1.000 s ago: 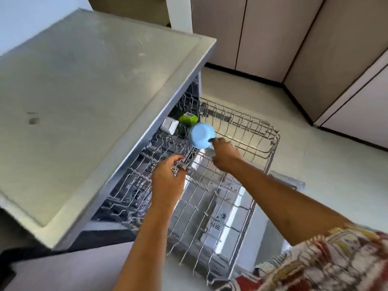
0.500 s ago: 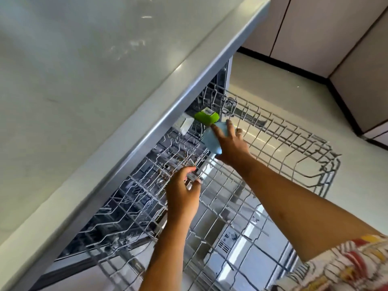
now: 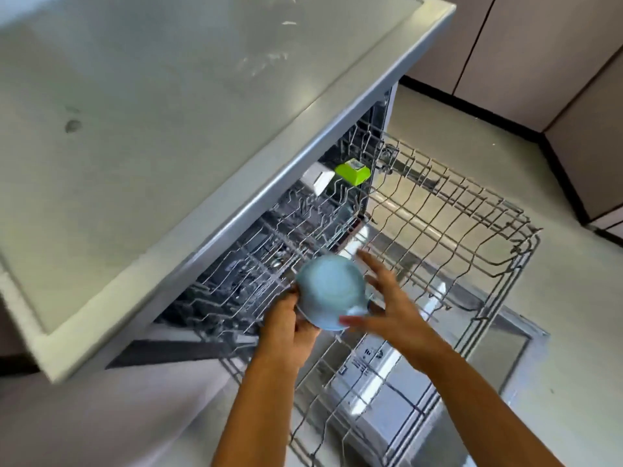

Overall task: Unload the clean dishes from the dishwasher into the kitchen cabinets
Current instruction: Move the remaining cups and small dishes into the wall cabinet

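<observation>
A light blue cup (image 3: 332, 291) hangs bottom-up over the near left part of the pulled-out upper dishwasher rack (image 3: 472, 210). My left hand (image 3: 286, 326) grips the cup from below on its left side. My right hand (image 3: 391, 306) lies against the cup's right side with fingers spread and straight, thumb across the cup's lower edge. Both hands are motion-blurred. A green dish (image 3: 353, 171) and a white piece (image 3: 317, 179) sit upside down at the back of the rack, under the counter edge.
The grey countertop (image 3: 168, 96) overhangs the dishwasher at upper left. The open dishwasher door (image 3: 371, 369) lies flat under the rack. Beige cabinet doors (image 3: 539, 45) line the far wall and right side, with bare floor (image 3: 573, 332) between.
The cup has come from the back of the rack, near the green dish, toward me. My left hand left the rack wire and took the cup; my right hand's fingers opened.
</observation>
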